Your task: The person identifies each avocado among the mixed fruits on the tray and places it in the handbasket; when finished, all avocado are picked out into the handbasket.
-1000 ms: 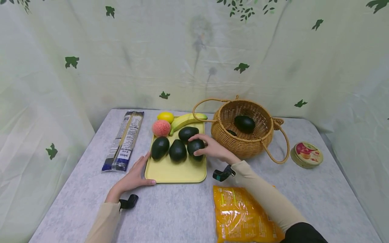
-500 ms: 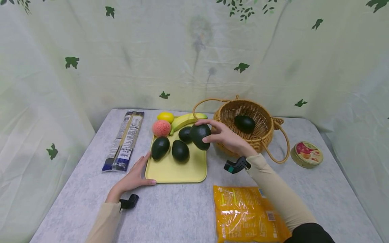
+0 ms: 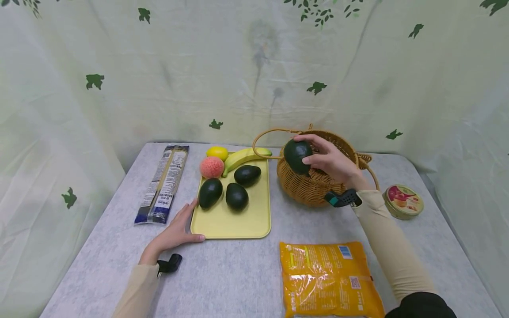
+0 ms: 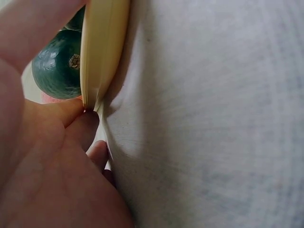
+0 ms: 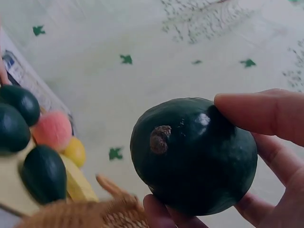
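Note:
In the head view my right hand (image 3: 332,160) grips a dark green avocado (image 3: 297,156) at the left side of the wicker basket (image 3: 306,190), overlapping its opening. The right wrist view shows thumb and fingers round the avocado (image 5: 194,156), its brown stem end facing the camera. My left hand (image 3: 175,232) rests with spread fingers along the left edge and near corner of the yellow tray (image 3: 230,227). Three avocados lie on that tray, one at the left (image 3: 210,193). Behind them are a pink peach-like fruit (image 3: 212,167), a lemon (image 3: 217,153) and a banana (image 3: 242,160). My hand hides the basket's inside.
A long noodle-like packet (image 3: 163,185) lies left of the tray. An orange plastic bag (image 3: 330,278) is at the front right, and a round tin (image 3: 403,201) stands right of the basket. The basket's handle loop (image 3: 258,137) reaches over the tray's far right corner.
My right hand has lifted an avocado off the tray and carried it right and back to the basket. One avocado on the tray has shifted slightly right. My left hand has stayed put.

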Tool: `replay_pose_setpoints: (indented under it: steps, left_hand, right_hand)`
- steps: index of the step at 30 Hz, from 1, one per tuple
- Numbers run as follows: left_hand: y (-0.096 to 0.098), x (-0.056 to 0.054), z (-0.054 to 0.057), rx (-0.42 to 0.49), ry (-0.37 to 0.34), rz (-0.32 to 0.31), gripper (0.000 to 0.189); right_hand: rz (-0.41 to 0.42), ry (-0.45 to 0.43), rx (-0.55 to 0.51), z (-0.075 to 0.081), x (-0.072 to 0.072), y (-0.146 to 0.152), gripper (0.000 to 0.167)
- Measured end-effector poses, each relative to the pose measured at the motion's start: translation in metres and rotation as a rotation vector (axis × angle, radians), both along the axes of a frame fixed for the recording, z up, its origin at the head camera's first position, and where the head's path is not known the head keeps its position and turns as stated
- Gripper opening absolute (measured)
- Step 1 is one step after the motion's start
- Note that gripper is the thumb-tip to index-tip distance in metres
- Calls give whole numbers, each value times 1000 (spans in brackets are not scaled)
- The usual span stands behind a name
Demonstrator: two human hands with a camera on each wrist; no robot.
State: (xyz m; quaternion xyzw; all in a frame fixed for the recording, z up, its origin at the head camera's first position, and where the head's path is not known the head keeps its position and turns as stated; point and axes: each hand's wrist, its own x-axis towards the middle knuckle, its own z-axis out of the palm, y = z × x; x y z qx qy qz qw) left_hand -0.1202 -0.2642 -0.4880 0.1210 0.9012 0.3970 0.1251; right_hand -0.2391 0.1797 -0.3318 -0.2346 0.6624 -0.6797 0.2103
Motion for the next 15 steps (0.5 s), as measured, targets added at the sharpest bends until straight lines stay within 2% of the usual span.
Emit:
replay_pose_setpoints:
  steps: [8, 15]
  left_hand:
    - [0, 0, 1, 7, 8, -14, 112]
    - [0, 0, 0, 1, -7, -4, 112]
  right_hand:
    - [-88, -30, -5, -5, -10, 50, 49]
    - [-108, -27, -38, -10, -16, 83, 50]
